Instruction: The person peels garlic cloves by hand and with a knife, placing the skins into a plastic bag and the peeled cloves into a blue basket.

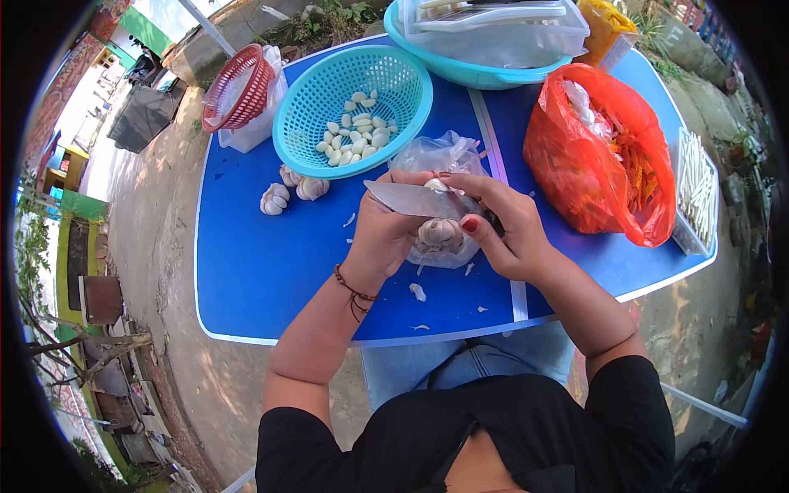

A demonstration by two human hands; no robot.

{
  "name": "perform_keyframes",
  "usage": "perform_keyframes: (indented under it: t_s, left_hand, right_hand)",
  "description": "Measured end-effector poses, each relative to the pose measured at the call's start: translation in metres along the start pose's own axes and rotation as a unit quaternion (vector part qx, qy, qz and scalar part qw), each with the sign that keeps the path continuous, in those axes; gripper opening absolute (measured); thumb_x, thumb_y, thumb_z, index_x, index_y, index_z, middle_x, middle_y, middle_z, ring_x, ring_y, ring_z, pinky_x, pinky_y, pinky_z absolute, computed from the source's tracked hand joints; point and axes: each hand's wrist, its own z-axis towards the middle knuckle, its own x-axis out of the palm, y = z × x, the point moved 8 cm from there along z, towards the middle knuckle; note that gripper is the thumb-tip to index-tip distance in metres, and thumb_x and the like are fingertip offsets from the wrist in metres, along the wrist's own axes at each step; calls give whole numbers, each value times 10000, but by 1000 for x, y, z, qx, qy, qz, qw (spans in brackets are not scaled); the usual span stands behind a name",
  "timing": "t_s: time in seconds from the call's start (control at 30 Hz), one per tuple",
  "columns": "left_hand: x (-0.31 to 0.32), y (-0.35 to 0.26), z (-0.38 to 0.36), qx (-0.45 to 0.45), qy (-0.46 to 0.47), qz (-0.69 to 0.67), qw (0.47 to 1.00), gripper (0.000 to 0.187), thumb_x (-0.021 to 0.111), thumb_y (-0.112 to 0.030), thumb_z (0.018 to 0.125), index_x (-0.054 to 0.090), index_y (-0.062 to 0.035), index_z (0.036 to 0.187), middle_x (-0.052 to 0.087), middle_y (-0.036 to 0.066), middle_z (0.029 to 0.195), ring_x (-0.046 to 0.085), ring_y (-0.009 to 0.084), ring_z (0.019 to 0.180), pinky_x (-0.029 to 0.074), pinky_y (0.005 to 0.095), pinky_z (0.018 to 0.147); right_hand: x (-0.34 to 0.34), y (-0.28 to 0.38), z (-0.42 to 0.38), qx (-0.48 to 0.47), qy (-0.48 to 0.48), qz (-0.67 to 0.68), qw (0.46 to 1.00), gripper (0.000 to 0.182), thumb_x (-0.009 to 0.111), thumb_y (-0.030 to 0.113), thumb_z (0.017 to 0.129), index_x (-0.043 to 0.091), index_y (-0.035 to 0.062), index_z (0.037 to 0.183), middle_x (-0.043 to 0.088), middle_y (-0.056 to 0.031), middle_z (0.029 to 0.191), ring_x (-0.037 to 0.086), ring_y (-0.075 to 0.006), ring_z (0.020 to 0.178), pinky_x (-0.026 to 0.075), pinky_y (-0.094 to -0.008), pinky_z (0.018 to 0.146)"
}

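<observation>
My right hand (514, 226) is closed around the dark handle of a knife, its wide grey blade (411, 200) pointing left across my left hand. Pinched at the fingertips of my left hand (386, 230) is a whitish garlic clove (436, 185), partly hidden behind the blade; my right fingers are close to it. Just below the blade, a garlic bulb (440, 234) sits on a clear plastic bag (444, 156). More garlic bulbs (275, 199) lie to the left. Peeled cloves (359, 140) fill part of a turquoise basket (411, 82).
Bits of skin (418, 292) dot the blue table (263, 287). A red plastic bag (567, 181) with orange-red contents stands right, beside a box of white sticks (697, 193). At the back are a red basket (246, 86) and a turquoise basin (485, 78) holding a clear container (493, 33).
</observation>
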Motion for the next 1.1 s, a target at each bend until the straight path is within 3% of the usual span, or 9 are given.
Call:
perform_keyframes:
  t_s: [0.27,0.47,1.1]
  left_hand:
    - [0,1,1,24,-15,10,1000,305,671,83,791,576,13,1073,635,146,1081,653,221,979,567,325,831]
    - [1,1,1,8,-22,19,1000,323,687,64,798,582,8,1098,646,129,1064,655,188,959,561,303,819]
    - [2,-1,4,-7,-20,31,999,200,671,57,820,595,-12,992,663,104,980,660,158,901,560,275,798]
  right_hand:
    - [-1,1,0,58,13,-13,998,337,644,150,855,612,43,1173,624,-124,865,609,-244,655,472,-314,566]
    - [-1,-2,-1,58,-6,46,997,269,595,94,886,611,6,1140,633,-144,891,621,-272,744,480,-330,642]
    - [-1,-2,2,110,21,55,992,242,546,98,928,614,12,1143,597,-131,875,597,-266,750,466,-329,642]
